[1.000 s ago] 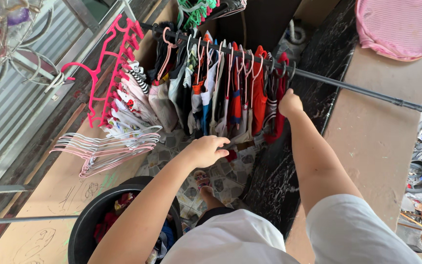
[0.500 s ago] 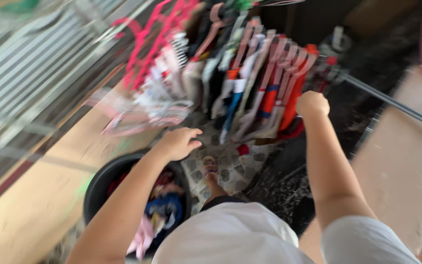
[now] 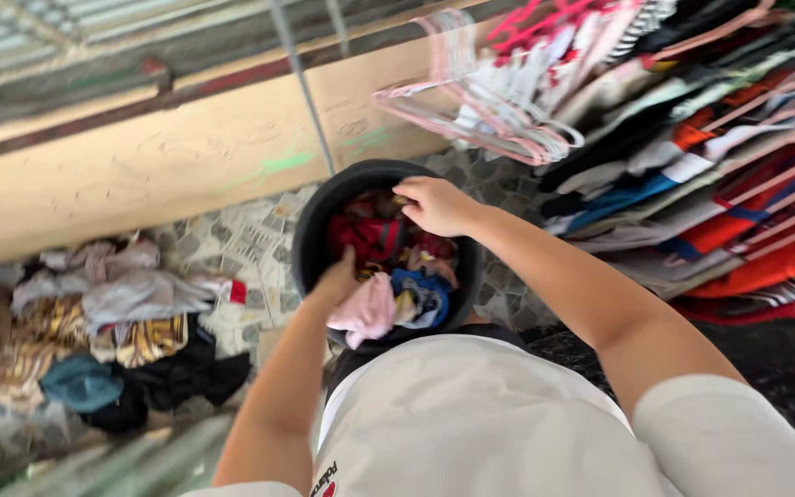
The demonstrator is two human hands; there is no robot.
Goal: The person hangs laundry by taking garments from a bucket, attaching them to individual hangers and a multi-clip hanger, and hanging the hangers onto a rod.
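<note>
A black round basin point(image 3: 310, 230) full of mixed laundry stands on the tiled floor in front of me. My left hand point(image 3: 337, 279) reaches down into it at the near rim, right beside a pink garment point(image 3: 366, 311); its fingers are hidden among the clothes. My right hand point(image 3: 434, 204) is over the far side of the basin, fingers bent down onto red cloth point(image 3: 365, 237). A blue garment point(image 3: 420, 296) lies in the basin between my arms. Whether either hand grips anything does not show.
Clothes on pink hangers point(image 3: 720, 184) hang packed at the upper right, with a bunch of empty pink hangers point(image 3: 480, 120) beside them. A heap of clothes point(image 3: 112, 331) lies on the floor at left. A tan wall point(image 3: 167, 156) runs behind.
I have turned down and left from the rail. My right hand left the rail and both hands came down into the basin. The floor heap has come into view.
</note>
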